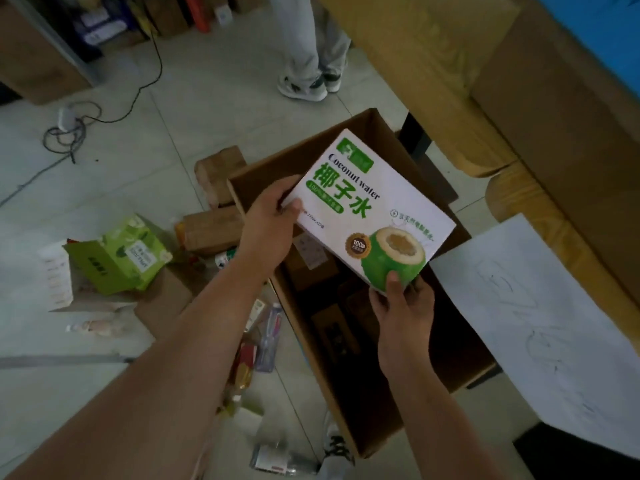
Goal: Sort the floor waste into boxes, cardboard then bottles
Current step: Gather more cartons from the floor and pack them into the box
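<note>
Left hand (268, 226) and right hand (403, 299) each grasp opposite edges of a white coconut water carton (370, 216), held tilted directly above the open cardboard box (311, 341).

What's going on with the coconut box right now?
Both hands, left and right, gripping coconut water box. Held above open cardboard box. Bottles still on floor. Nothing blocking.
</note>
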Tool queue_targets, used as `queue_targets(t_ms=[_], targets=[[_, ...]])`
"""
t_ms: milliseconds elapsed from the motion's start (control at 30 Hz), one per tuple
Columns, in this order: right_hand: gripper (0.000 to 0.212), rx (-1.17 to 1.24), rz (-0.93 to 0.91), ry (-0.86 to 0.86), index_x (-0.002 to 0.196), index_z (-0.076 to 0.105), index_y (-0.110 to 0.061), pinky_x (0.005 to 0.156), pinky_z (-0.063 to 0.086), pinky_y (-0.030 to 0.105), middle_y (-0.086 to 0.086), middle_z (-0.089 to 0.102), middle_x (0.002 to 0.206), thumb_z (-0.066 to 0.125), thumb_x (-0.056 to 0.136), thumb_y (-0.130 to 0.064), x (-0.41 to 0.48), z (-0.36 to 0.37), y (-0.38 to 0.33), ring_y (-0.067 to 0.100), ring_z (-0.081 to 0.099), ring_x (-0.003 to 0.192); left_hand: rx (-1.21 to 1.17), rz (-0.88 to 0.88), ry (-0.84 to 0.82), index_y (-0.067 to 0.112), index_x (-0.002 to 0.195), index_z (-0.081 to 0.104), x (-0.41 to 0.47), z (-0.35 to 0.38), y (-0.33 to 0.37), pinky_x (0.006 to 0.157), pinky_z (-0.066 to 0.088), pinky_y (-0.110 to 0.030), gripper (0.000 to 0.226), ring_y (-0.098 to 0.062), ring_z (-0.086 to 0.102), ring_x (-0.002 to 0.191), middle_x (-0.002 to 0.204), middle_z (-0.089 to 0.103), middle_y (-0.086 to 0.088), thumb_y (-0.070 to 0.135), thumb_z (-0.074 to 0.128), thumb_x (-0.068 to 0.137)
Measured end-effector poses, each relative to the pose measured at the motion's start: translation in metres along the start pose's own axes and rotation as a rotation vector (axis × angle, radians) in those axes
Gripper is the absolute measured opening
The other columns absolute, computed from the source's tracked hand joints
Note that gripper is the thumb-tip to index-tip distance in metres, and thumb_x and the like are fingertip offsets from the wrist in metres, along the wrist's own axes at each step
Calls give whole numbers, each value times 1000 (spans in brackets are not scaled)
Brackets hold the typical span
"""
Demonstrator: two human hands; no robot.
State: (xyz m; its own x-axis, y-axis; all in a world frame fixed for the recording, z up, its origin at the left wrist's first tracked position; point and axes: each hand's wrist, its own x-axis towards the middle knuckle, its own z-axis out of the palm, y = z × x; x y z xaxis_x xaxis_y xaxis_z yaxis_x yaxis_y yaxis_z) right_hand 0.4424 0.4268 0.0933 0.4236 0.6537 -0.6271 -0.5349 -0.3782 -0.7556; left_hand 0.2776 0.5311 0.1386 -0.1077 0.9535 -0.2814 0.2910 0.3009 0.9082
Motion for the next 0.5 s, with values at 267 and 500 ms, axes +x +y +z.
queue_targets(t_ms=[267,500], targets=[[33,568,306,-94,125,47,17,108,42,38,18,59,97,45,93,10,67,21,31,1,58,86,169,-125,-43,22,155,15,72,48,-5,111,33,-32,74,-19,31,141,161,22,-2,3,53,95],[66,442,451,-89,151,27,-5,109,36,40,22,27,155,32,91,24,61,22,43,33,27,145,82,-241,-151,27,151,29,37,69,-58,101,42,-29,66,-10,42,128,148,39,4,0,51,95]])
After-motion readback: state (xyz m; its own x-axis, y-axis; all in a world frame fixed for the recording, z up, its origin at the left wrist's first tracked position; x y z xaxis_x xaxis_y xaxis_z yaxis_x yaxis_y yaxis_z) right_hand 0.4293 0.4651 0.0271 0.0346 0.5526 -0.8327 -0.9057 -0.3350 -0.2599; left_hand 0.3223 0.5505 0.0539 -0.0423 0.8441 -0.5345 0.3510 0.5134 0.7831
